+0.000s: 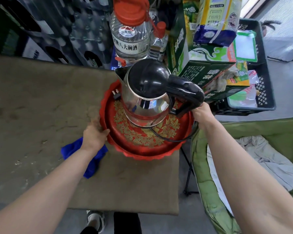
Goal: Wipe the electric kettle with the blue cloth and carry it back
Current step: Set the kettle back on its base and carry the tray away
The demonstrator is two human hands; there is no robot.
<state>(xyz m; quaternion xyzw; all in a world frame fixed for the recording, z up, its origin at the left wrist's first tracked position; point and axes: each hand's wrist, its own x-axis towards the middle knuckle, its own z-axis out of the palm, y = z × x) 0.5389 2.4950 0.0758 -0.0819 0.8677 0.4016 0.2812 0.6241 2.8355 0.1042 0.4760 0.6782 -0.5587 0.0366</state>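
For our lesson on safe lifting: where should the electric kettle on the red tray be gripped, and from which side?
Grip the black handle of the electric kettle, coming from the person's right. It loops out from the lid toward the right hand, leaving a clear gap beneath; the steel body is wide and smooth. Mind the cord on the red tray.

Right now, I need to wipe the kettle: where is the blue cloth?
Head view, lower left: the crumpled blue cloth lies on the brown table, under the wrist of the left hand, beside the red round tray.
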